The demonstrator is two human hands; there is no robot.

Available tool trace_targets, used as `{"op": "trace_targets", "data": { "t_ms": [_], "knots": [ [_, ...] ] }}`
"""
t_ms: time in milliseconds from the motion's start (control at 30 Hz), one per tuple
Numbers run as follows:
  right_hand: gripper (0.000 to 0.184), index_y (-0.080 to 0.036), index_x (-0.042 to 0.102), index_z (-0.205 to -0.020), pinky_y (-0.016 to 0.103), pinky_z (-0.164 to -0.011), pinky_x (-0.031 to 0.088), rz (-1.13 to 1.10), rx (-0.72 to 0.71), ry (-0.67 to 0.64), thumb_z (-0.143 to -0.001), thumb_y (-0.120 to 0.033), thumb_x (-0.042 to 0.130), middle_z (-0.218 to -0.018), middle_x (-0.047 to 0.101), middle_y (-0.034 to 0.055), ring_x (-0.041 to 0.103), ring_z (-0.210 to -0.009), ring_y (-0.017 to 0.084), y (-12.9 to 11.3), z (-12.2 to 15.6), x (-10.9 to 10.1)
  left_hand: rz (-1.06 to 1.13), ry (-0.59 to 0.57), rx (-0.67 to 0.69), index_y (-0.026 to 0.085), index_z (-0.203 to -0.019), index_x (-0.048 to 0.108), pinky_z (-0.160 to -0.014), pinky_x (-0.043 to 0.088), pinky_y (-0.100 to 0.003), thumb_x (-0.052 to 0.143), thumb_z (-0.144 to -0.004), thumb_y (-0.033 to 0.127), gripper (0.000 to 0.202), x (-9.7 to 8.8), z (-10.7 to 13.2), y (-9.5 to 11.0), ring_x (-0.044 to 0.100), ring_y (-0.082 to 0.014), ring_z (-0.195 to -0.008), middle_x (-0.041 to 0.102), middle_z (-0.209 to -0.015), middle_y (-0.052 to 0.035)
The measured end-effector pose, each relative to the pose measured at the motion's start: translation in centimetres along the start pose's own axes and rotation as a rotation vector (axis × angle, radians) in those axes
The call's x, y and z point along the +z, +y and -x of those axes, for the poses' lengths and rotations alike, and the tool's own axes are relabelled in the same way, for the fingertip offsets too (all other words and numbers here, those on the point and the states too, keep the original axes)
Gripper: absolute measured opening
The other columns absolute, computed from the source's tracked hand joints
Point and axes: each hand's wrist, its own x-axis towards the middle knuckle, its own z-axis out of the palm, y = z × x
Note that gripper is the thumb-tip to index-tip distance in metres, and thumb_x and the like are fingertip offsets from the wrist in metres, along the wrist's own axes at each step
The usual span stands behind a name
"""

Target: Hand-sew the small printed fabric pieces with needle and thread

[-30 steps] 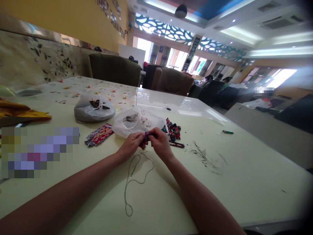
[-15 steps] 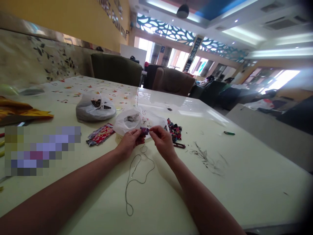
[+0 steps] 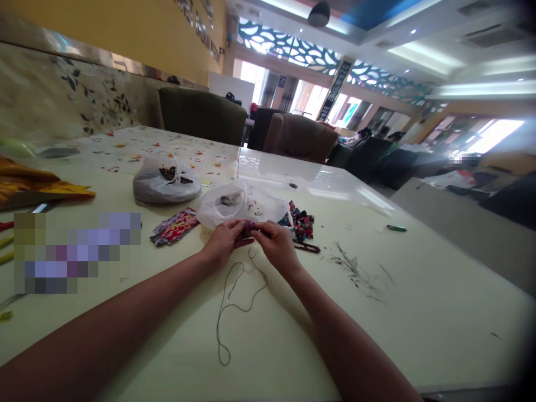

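A small purple piece of fabric (image 3: 249,228) is pinched between my two hands above the table. My left hand (image 3: 224,240) grips it from the left with fingers closed. The fingertips of my right hand (image 3: 274,240) press on its right side; whether they also hold a needle is too small to tell. From below the fabric a long dark thread (image 3: 230,306) trails in loops over the tabletop. Just behind my hands sits a white plastic bag (image 3: 221,204). A red patterned fabric strip bundle (image 3: 176,226) lies to the left, and several dark patterned fabric pieces (image 3: 302,221) lie right of the bag.
Another tied plastic bag (image 3: 165,187) stands at back left. Golden cloth (image 3: 37,181) lies at the far left, near a blurred-out patch. Loose thread ends (image 3: 354,268), a dark red snipping tool (image 3: 307,247) and a green object (image 3: 396,228) lie to the right. Chairs (image 3: 299,137) stand behind the table.
My right hand has closed in on the fabric, so the fingertips of both hands now meet around it. The view has shifted slightly.
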Motion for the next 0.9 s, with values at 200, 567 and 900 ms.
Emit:
{"op": "trace_targets", "data": {
  "t_ms": [200, 567, 900],
  "knots": [
    [0.018, -0.02, 0.077, -0.08, 0.03, -0.071, 0.048, -0.135, 0.111, -0.17, -0.083, -0.026, 0.06, -0.078, 0.074, 0.0025, 0.064, -0.071, 0.018, 0.1, 0.2, 0.7, -0.006, 0.113, -0.028, 0.012, -0.081, 0.068, -0.067, 0.057, -0.024, 0.064, -0.087, 0.017, 0.009, 0.4, 0.2, -0.6, 0.064, -0.0109, -0.067, 0.069, -0.076, -0.0045],
    [0.021, -0.016, 0.074, -0.075, 0.02, -0.037, 0.032, -0.31, 0.338, -0.133, -0.077, -0.032, 0.062, -0.045, 0.047, -0.0051, 0.037, -0.04, 0.007, 0.3, 0.0, 0.0, 0.136, 0.038, -0.081, 0.012, -0.087, 0.068, -0.076, 0.058, -0.023, 0.063, -0.086, 0.009, 0.006, 0.8, 0.4, -0.6, 0.066, -0.0106, -0.077, 0.07, -0.086, -0.0059],
    [0.054, -0.016, 0.061, -0.118, 0.016, -0.03, 0.033, -0.784, 0.567, -0.325, -0.073, -0.043, 0.075, -0.042, 0.039, -0.0132, 0.027, -0.034, 0.005, -1.1, 0.5, -0.3, -0.005, -0.017, 0.063, 0.014, -0.104, 0.068, -0.095, 0.051, -0.031, 0.064, -0.083, 0.008, 0.022, 0.9, 0.4, 0.6, 0.066, -0.0134, -0.094, 0.073, -0.1, -0.0057]
  ]
}}
